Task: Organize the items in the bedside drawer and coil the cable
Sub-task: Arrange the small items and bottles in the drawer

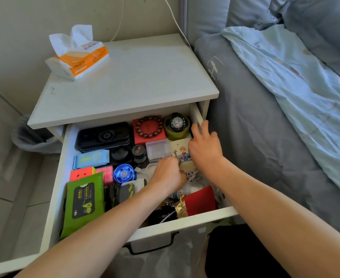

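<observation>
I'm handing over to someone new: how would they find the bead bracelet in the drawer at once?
Start at the open drawer under the white nightstand top and look along its back row. Between the long black case and the black watch on its green stand sits a red box; the bead bracelet lies on top. It is the only ring of dark brown beads there.

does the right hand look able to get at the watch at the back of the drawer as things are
Probably yes. The right hand hovers open just beside the watch, which sits uncovered on its green stand in the drawer's back right corner, with nothing between them.
</observation>
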Available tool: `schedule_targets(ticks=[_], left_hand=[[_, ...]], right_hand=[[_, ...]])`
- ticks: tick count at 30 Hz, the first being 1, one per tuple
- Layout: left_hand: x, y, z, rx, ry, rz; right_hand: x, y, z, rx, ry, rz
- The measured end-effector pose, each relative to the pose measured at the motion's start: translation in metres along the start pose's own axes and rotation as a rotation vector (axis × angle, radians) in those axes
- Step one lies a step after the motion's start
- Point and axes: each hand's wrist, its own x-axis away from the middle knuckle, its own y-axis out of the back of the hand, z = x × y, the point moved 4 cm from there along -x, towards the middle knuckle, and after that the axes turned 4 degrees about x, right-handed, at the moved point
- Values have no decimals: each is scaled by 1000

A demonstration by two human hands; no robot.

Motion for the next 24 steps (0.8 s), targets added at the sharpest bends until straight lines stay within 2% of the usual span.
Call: schedule_targets(ticks=[12, 20, 24], left_hand=[[1, -3, 2, 20, -9, 48], [-2, -10, -3, -158, -40, 116], [-1, -10, -5, -214, -28, 129]], right_hand=[[2, 0, -1, -156, -61, -19], [4, 1, -8, -228, -204, -58], [6, 1, -10, -307, -197, -35]])
